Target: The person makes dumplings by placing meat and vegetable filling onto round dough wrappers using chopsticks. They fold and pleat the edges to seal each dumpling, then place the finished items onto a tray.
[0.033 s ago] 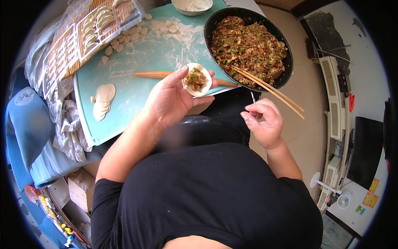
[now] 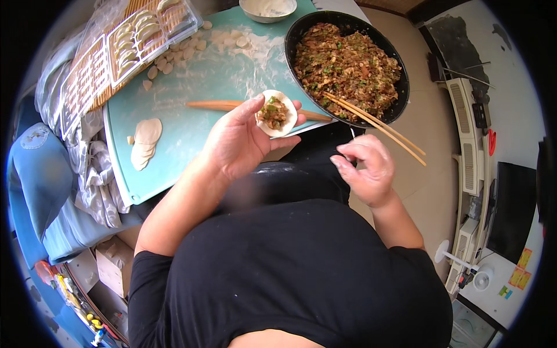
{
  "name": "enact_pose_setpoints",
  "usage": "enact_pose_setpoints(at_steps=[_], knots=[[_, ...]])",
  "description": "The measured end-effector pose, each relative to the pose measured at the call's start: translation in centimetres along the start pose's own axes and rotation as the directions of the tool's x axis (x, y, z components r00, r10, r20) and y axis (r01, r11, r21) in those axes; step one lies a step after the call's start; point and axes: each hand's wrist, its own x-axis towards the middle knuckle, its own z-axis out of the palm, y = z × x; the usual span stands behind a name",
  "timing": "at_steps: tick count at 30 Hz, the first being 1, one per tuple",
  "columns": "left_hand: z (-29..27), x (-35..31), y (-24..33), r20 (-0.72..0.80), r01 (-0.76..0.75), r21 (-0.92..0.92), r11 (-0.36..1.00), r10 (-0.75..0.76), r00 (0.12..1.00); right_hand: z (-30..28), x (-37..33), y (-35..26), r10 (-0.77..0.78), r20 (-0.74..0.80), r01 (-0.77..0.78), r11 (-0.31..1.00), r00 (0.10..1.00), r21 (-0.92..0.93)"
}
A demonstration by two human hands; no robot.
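My left hand (image 2: 235, 142) cradles a round dumpling wrapper (image 2: 290, 116) on its fingers, thumb at the near edge. A mound of filling (image 2: 272, 114) with green bits lies in the wrapper's middle, and the wrapper is unfolded. To the right, below the pan, my right hand (image 2: 371, 174) hovers with thumb and index finger apart and nothing visible between them. Wooden chopsticks (image 2: 380, 126) rest across the rim of a black pan (image 2: 288, 55) heaped with chopped filling (image 2: 348, 69). Behind my left hand, a wooden rolling pin (image 2: 212, 105) lies partly hidden.
A floured green mat (image 2: 180, 136) covers the table. On it lie overlapping wrappers (image 2: 146, 142), small dough pieces (image 2: 168, 68) and a bowl of flour (image 2: 268, 17). A divided plastic tray (image 2: 108, 55) at far left holds several folded dumplings (image 2: 145, 29).
My right hand has shifted slightly left and up, its thumb and index finger parting a little. My left hand and the filled wrapper stay nearly in place.
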Motion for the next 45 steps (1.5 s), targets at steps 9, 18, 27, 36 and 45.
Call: enact_pose_setpoints(at_steps=[9, 18, 27, 36, 45], knots=[[0.6, -1.6, 0.3, -0.027, 0.027, -0.024, 0.999, -0.028, 0.999, 4.4, 5.6, -0.7, -0.526, 0.158, 0.549, 0.805, 0.836, -0.224], [1.1, -2.1, 0.4, -0.096, -0.062, 0.091, 0.994, 0.07, 0.993, 4.8, 6.7, -0.8, -0.654, 0.2, 0.684, 0.704, 0.729, -0.19], [1.4, -2.5, 0.2, -0.014, -0.195, 0.334, 0.922, 0.212, 0.977, 5.1, 7.1, -1.5, -0.371, 0.085, 0.368, 0.929, 0.925, 0.045], [1.4, -3.0, -0.2, 0.065, -0.285, 0.602, 0.746, 0.309, 0.949, 4.9, 6.9, -1.8, -0.135, 0.053, 0.127, 0.983, 0.989, 0.135], [1.6, -3.1, -0.4, 0.07, -0.313, 0.629, 0.712, 0.349, 0.935, 4.5, 7.5, -1.2, -0.566, 0.087, 0.572, 0.815, 0.82, -0.088]])
